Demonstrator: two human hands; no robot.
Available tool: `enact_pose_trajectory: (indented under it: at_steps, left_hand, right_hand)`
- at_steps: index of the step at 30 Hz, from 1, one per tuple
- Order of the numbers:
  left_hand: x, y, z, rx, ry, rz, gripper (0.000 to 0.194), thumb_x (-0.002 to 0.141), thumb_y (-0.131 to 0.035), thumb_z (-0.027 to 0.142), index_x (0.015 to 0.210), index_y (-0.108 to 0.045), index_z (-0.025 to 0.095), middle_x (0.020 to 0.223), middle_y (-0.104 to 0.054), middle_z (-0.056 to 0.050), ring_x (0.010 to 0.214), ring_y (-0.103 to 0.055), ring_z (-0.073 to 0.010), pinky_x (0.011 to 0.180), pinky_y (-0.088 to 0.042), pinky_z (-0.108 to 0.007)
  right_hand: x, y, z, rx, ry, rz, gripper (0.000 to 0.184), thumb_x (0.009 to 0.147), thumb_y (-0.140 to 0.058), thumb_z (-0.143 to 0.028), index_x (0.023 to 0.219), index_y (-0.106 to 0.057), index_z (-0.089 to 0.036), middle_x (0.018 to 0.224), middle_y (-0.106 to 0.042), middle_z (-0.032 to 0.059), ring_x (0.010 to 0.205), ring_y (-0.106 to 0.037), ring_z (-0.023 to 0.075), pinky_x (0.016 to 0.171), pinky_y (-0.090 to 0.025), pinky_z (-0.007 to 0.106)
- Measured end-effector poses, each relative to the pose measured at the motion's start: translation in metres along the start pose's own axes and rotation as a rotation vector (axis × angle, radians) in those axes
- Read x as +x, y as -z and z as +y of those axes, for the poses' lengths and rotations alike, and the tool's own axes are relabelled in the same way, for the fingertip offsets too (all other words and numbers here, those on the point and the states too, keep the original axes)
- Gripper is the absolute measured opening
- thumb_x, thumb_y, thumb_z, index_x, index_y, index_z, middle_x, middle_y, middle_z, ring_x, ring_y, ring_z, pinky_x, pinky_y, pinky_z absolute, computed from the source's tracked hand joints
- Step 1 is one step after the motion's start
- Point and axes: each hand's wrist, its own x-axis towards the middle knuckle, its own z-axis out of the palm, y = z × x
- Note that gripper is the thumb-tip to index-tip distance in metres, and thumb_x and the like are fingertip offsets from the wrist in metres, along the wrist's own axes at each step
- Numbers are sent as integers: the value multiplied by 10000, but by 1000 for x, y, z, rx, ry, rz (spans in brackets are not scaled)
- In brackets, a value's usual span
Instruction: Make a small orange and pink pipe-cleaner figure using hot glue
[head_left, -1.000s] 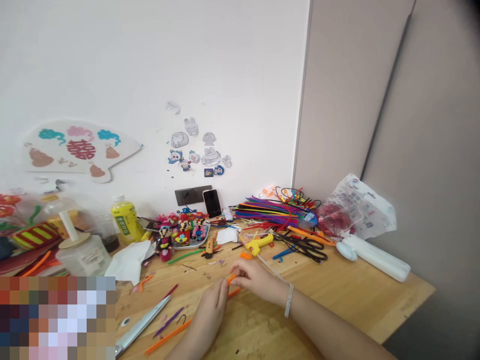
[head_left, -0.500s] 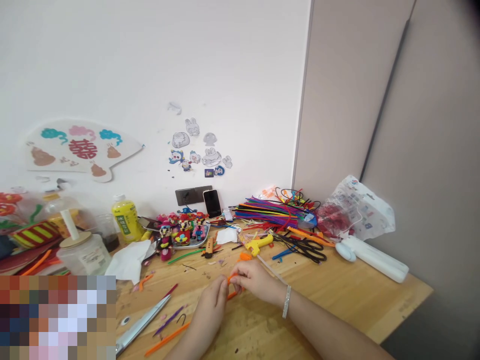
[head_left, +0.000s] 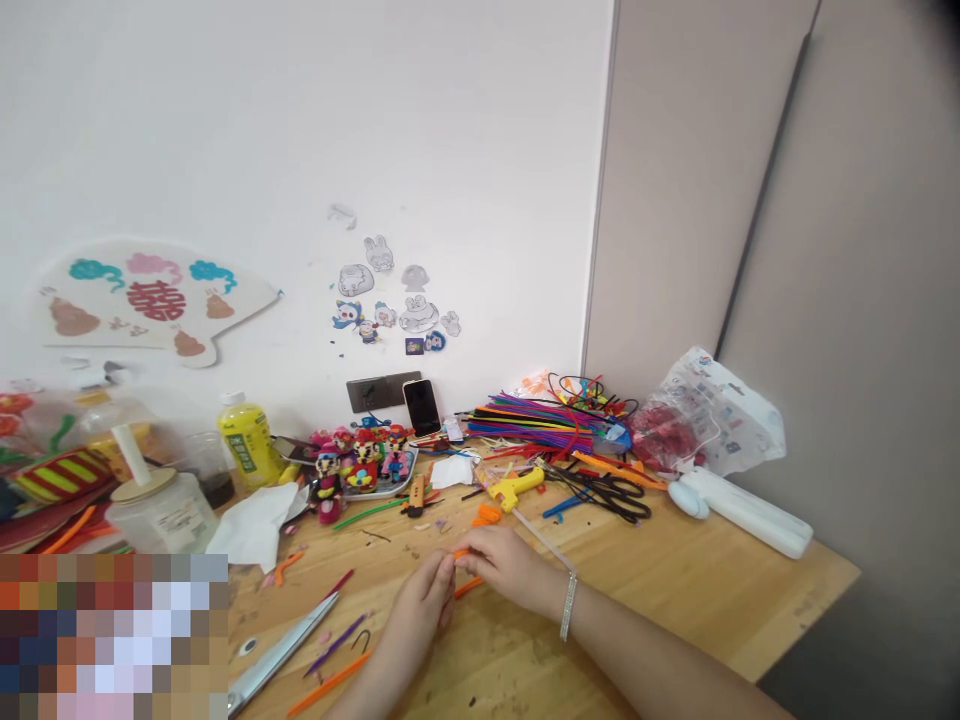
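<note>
Wooden worktop (head_left: 697, 560): yellow glue gun (head_left: 516, 488) just beside black-handled scissors (head_left: 600, 497); multicoloured pipe cleaners (head_left: 536, 423) heaped behind. Pipe-cleaner figures (head_left: 352, 465) on a tray, near an upright phone (head_left: 421, 407). Yellow bottle (head_left: 246, 445) left; steel shears (head_left: 281, 655) lying front left.

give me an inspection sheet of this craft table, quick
surface: light wooden table, scattered with small snippets
job's things: orange pipe cleaner between the fingers; second orange piece just beyond the hands
clutter: heap of multicoloured pipe cleaners, yellow glue gun, black-handled scissors, long steel shears, crumpled tissue, yellow drink bottle
grippers: none; bare left hand and right hand both pinch the orange pipe cleaner, bracelet on the right wrist
cables: nothing seen
surroundings: white wall with paper stickers, wall socket panel, phone standing before it, plastic bag
</note>
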Motion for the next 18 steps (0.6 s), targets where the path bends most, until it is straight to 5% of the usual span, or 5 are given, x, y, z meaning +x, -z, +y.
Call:
enact_pose_trajectory:
  at_steps: [7,18]
  left_hand:
    - [-4,6,12,306,-168,73,289,799,-338,415,605,-426,220,557,-432,44,540,-418,-146,527,-357,-243]
    - [-9,11,22,274,-235,-22,331,839,-314,415,648,-492,211,631,-510,10,625,-476,-163,609,-404,-242]
  right_hand:
    - [1,-8,3,-65,-54,32,271,887,-348,-308,726,-509,-161,668,-515,-1,627,-461,117,567,-356,211]
    - [1,-7,-2,472,-116,7,385,848,-341,-497,664,-424,-169,578,-432,-42,538,-435,84,533,-358,205]
